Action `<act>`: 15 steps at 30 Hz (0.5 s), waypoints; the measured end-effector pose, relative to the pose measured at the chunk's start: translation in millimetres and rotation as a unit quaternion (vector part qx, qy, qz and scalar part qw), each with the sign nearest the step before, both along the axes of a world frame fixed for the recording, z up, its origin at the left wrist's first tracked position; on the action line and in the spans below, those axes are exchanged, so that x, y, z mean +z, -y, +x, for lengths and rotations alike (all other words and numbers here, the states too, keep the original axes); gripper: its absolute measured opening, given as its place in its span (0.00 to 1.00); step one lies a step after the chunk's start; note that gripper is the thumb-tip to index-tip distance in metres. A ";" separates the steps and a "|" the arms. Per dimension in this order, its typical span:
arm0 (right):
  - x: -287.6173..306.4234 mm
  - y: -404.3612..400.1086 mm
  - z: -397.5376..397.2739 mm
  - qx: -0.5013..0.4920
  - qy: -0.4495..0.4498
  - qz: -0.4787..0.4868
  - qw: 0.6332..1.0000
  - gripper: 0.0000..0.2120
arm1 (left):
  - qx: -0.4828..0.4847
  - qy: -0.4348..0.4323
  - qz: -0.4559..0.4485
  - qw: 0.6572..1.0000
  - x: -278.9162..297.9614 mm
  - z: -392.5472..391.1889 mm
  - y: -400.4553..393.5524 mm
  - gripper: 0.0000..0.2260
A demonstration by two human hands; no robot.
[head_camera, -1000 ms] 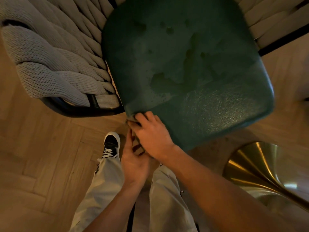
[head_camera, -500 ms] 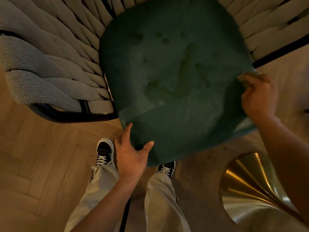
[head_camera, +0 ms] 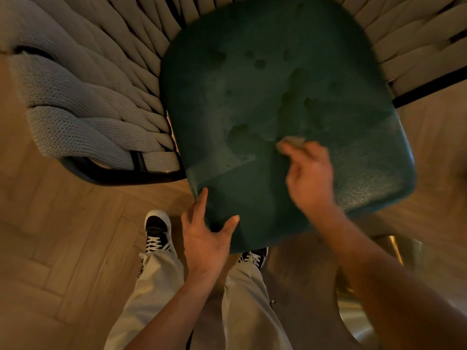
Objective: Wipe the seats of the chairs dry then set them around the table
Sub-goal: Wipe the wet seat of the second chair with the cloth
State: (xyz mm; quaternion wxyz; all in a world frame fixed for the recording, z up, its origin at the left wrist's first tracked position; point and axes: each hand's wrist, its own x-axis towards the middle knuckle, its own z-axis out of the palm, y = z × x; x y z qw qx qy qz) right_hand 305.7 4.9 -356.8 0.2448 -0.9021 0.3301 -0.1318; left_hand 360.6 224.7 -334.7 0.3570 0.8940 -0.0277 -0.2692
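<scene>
Seat [head_camera: 265, 102] wet patches lie beyond my right hand [head_camera: 309, 178] pinching the cloth [head_camera: 290, 142]; my relaxed left hand [head_camera: 206, 236] steadies its corner, so short strokes could miss them.

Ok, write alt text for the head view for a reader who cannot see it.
Seen from above, a person's right hand presses a small cloth on a dark green chair seat blotched with wet patches, while the left hand steadies the seat's near edge. Woven grey straps wrap the chair's frame, and a brass base shows at lower right on the wood floor.
</scene>
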 end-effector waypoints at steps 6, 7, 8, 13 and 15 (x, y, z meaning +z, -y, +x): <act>10.6 -113.8 64.7 0.262 -0.065 0.039 0.962 0.21 | 0.056 -0.015 -0.063 0.996 -8.5 -4.3 -18.1 0.19; 12.4 -124.0 73.4 0.294 -0.074 0.032 0.952 0.20 | 0.067 -0.025 -0.060 0.996 -10.8 -5.5 -21.2 0.17; 13.9 -129.7 80.3 0.319 -0.084 0.022 0.944 0.18 | 0.081 -0.035 -0.054 0.995 -11.5 -6.2 -22.6 0.17; 16.7 -116.2 79.9 0.360 -0.101 -0.006 0.928 0.18 | 0.067 -0.027 -0.038 0.997 -4.4 -4.9 -15.0 0.17; 16.0 -101.7 70.8 0.335 -0.083 -0.023 0.938 0.17 | 0.036 0.003 -0.028 0.999 1.7 -3.1 -8.1 0.22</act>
